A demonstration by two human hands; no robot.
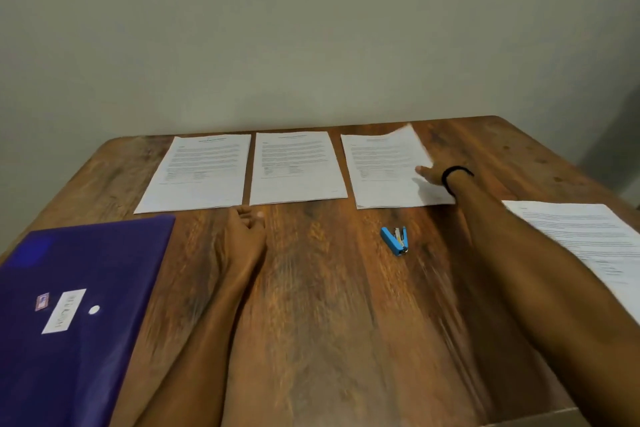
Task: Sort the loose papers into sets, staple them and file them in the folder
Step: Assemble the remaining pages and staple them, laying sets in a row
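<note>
Three printed paper sets lie in a row along the table's far edge: left (199, 173), middle (296, 166), right (384, 170). My right hand (431, 177) reaches over the right set and pinches its top sheet, thumb on top, so the sheet's right edge is lifted. A black band circles that wrist. My left hand (247, 230) rests on the wood just below the gap between the left and middle sets, fingers loosely curled, holding nothing. A small blue stapler (395, 240) lies on the table between my arms. The purple folder (79, 295) lies shut at the near left.
More printed sheets (588, 243) lie at the right edge of the wooden table (329, 305), partly under my right forearm. A plain wall stands right behind the table's far edge. A white label and a small sticker are on the folder's cover.
</note>
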